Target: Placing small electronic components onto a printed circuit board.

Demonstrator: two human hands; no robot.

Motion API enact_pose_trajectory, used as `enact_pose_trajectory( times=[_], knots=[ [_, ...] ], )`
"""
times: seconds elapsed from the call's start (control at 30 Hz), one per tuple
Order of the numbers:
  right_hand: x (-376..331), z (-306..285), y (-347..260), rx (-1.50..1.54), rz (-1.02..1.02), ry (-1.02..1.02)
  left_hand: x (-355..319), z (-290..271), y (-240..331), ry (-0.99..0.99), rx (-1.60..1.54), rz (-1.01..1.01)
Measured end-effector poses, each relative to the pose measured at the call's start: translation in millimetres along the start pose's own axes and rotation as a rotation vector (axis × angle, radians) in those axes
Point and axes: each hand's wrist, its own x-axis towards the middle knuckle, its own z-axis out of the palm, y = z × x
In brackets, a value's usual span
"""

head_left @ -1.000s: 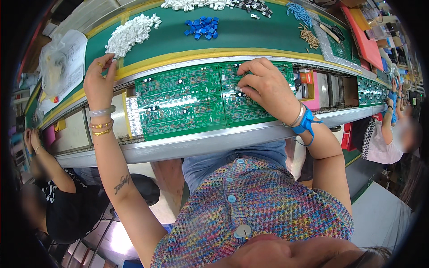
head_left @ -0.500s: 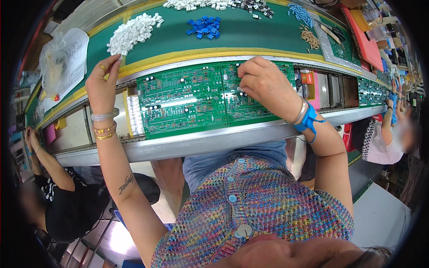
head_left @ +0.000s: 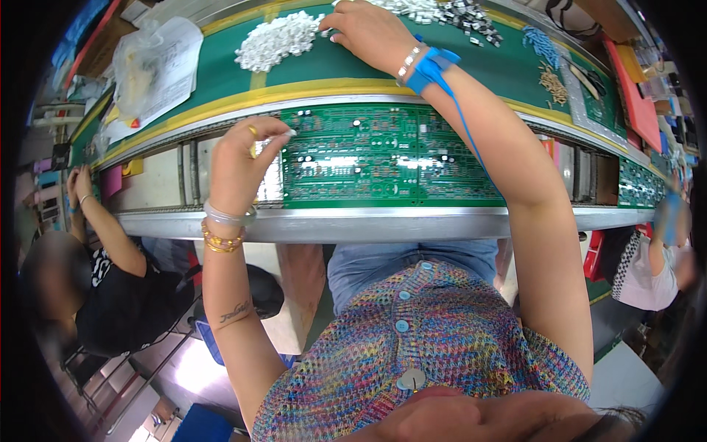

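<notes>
My left hand [head_left: 247,166] is over the left end of a green circuit board [head_left: 346,188], with thumb and index finger pinched on a small white connector [head_left: 292,133]. The board carries several small components, among them black-and-white round capacitors [head_left: 356,124]. My right hand [head_left: 372,35] reaches across the board to the green work surface. Its fingertips are slightly apart at the right edge of a pile of white connectors [head_left: 276,40]; whether they touch a piece is hard to make out. The pile of blue parts is almost wholly hidden under this hand.
Metal rails [head_left: 331,224] hold the boards. White parts [head_left: 412,7], black parts [head_left: 475,26], blue parts [head_left: 541,48] and tan parts [head_left: 552,83] lie farther along. A plastic bag [head_left: 140,66] rests on paper at left. Co-workers sit at both sides.
My right hand has left the board and reached up to the white pile. My left hand, still pinching the white connector, has come down and right to the board's left end. The view has shifted.
</notes>
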Motion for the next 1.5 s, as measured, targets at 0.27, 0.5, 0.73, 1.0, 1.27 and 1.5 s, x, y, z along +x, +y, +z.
enact_pose_trajectory(
  times=[0.27,0.5,0.73,1.0,1.27,1.5],
  knots=[
    [6,13,-11,-0.018,0.147,-0.129,-8,12,1,0.011,0.263,0.222],
    [-39,-39,-26,0.158,0.112,-0.16,-2,12,4,-0.052,0.242,0.286],
    [-37,-19,-24,0.149,0.043,-0.104,2,10,6,-0.114,0.289,0.292],
    [-32,-10,-31,0.084,0.011,-0.148,3,9,10,-0.151,0.329,0.274],
    [-62,-61,-41,0.225,0.06,-0.124,6,5,7,-0.19,0.344,0.285],
    [-98,-101,-44,0.258,0.225,-0.204,8,-2,5,-0.233,0.34,0.302]
  ],
)
